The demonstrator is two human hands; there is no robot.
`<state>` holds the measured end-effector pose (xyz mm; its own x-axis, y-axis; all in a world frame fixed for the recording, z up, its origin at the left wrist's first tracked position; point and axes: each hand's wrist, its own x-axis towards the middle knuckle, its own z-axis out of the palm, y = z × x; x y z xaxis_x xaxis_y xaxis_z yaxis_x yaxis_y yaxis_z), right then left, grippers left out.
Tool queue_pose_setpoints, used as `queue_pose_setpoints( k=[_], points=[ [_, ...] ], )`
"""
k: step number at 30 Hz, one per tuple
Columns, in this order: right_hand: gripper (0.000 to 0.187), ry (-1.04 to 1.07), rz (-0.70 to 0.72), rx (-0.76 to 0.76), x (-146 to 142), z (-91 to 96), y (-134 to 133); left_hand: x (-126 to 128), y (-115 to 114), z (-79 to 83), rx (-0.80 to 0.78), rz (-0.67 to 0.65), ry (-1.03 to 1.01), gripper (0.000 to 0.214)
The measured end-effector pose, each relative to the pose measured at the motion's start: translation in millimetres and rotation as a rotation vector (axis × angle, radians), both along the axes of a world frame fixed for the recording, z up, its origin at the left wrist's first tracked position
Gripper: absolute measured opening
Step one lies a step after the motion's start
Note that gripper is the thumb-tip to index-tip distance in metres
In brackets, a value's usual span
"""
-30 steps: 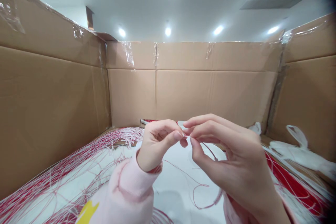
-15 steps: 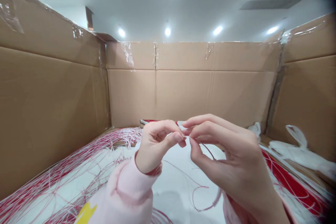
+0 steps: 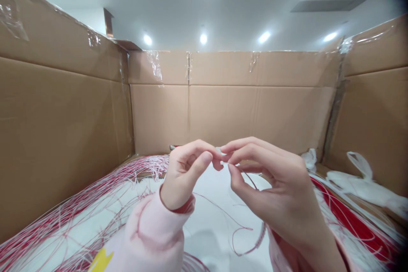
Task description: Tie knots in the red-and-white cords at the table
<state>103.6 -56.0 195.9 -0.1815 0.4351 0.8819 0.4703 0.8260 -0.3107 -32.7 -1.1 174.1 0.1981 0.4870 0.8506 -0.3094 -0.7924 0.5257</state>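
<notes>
My right hand [image 3: 277, 187] pinches a thin dark red cord [image 3: 249, 177] between thumb and fingers. A small whitish bit [image 3: 224, 163] sticks out from the pinch towards my left fingertips. My left hand [image 3: 185, 174] faces it with curled fingers, its fingertips at that whitish bit and its thumb laid along the index finger. What exactly lies between the left fingers is too small to make out. Below the hands, a thin red cord loop [image 3: 234, 242] lies on the white surface [image 3: 210, 216] and leads to a tightly wound section [image 3: 261, 236] beside my right wrist.
Bundles of red and white cords [image 3: 79, 195] spread along the left side. More white strands lie over red material [image 3: 347, 221] at the right, near a white plastic bag [image 3: 360, 182]. Taped cardboard walls [image 3: 223, 110] enclose the back and both sides.
My left hand has shifted slightly left and up, its thumb drawn back from the fingertips. The whitish bit now shows more clearly between the hands. My right hand has moved slightly left.
</notes>
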Motion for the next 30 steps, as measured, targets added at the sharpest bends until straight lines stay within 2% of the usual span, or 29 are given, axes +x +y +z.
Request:
queue_pose_setpoints(
  k=[5, 16, 23, 27, 30],
  points=[
    [0.015, 0.007, 0.004, -0.001, -0.4, 0.2, -0.4, -1.0, -1.4, -0.5, 0.024, 0.009, 0.016, 0.004],
    [0.011, 0.007, -0.002, -0.024, 2.7, 0.3, 2.5, 1.0, -1.0, -1.0, 0.075, 0.215, 0.022, 0.005],
    [0.012, -0.047, -0.022, -0.056, 4.8, 1.2, 3.3, 1.1, -0.5, -1.5, 0.112, 0.273, 0.031, 0.002],
    [0.012, -0.147, -0.102, -0.152, 13.0, 2.0, -0.7, -0.1, 0.2, -1.0, 0.101, 0.339, -0.039, 0.002],
    [0.011, -0.192, -0.131, -0.208, 16.5, 3.5, -2.6, 1.0, 0.0, -1.5, 0.097, 0.318, -0.033, 0.002]
  ],
)
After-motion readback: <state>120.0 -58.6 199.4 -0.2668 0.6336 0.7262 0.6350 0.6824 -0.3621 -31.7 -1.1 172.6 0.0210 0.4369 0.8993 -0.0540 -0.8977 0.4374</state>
